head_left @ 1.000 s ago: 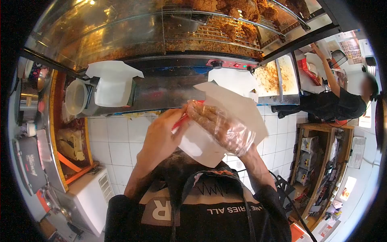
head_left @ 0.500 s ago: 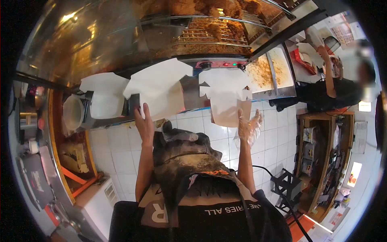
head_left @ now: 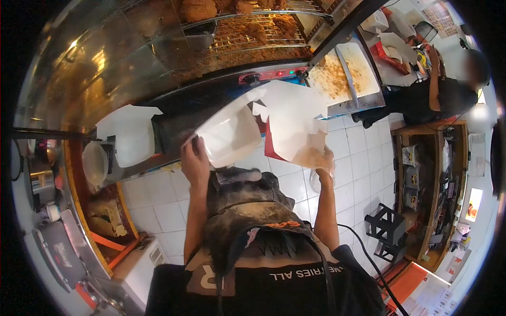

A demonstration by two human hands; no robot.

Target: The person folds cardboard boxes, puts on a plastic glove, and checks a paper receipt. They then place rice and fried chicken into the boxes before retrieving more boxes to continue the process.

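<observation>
My left hand [head_left: 195, 162] grips the left edge of an open takeaway box [head_left: 232, 138] with a white inside, its lid flap raised and tilted. Next to it, a second open takeaway box [head_left: 295, 124] shows a white inside and a red outer side. My right hand [head_left: 322, 160], in a clear plastic glove, holds that box at its near right corner; some of its fingers are hidden. The two boxes are close together at the front edge of the counter. A third open white box [head_left: 132, 136] stands farther left on the counter.
Fried chicken pieces [head_left: 253, 31] lie on racks inside the lit display warmer [head_left: 211, 68]. Right of it are a crumb-covered tray [head_left: 342, 76] and a long metal utensil [head_left: 347, 73]. A co-worker [head_left: 448, 89] stands at the right. A round clear tub [head_left: 95, 163] is at the left.
The left-hand box has moved right, close beside the other box. My right hand has closed on its box, which now turns its red side into view. The head view has shifted slightly.
</observation>
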